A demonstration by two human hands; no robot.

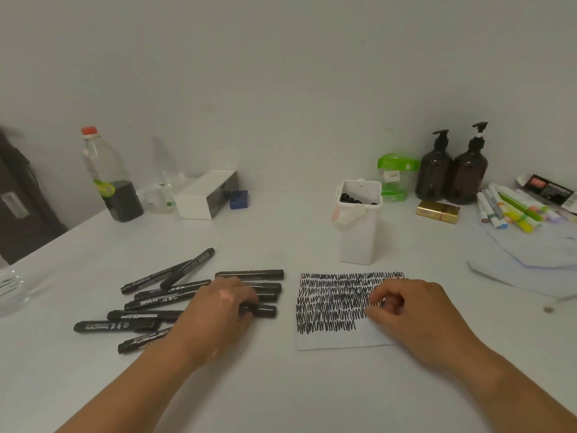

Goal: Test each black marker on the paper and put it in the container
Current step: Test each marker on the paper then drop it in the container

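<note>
**Ten or so markers down, one in hand**

About ten black markers [146, 303] lie in a loose pile on the white table [281, 395], left of centre. The left hand covers part of the pile, so the count is not exact. They are straight, round, matt-black barrels with white print, and two at the far edge cross each other.

The left hand [218, 310] lies palm-down over the pile. Its fingers and thumb are curled round one capped marker [263, 310], whose end pokes out towards the paper.

One sheet of paper [337, 337] lies flat just right of the pile. It is white and rectangular, and close rows of black zigzag scribble fill most of it, with only the near strip bare.

The right hand [415, 310] rests on the paper's right side. Its fingers are loosely curled with nothing in them, and the fingertips [373, 306] touch the scribbles.

One container [359, 242] stands upright just beyond the paper, a tall, square, white plastic tub. The dark ends of markers [352, 200] already inside show at its mouth (too bunched to count).

Along the wall behind stand two dark brown pump bottles [452, 173], side by side and touching.
</note>
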